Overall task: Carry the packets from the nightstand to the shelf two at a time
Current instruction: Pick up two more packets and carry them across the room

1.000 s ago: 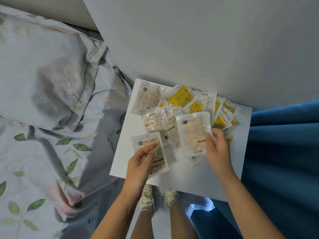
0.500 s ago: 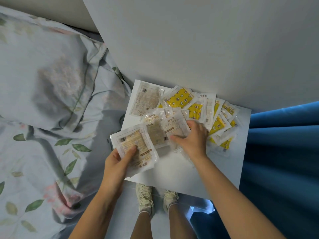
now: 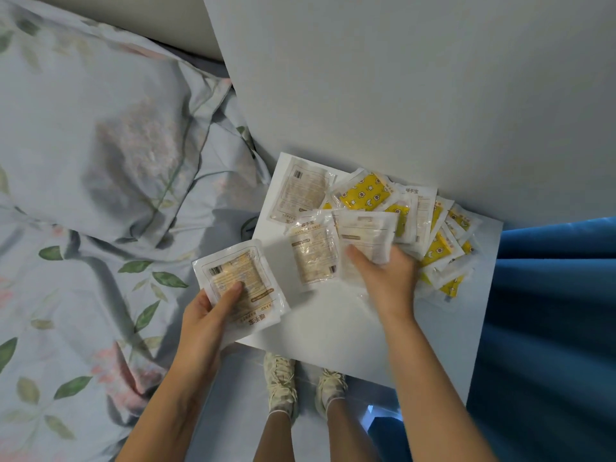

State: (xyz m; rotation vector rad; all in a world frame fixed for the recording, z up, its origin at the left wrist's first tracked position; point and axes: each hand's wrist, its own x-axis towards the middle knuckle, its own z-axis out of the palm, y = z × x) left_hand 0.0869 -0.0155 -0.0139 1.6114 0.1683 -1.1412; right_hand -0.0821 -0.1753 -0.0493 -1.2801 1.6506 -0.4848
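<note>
Beige packet (image 3: 240, 285) in each hand's grip.

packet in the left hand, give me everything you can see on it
The packet is a flat, roughly square pouch of clear, glossy plastic with a white sealed border and a tan, printed insert inside. A barcode sits near its upper left corner and dark characters run along its lower edge. It is tilted, held off the left edge of the white nightstand, above the floral bedding. The left hand grips its lower left part, thumb pressed on the face. Whether a second packet lies behind it is unclear.
</note>
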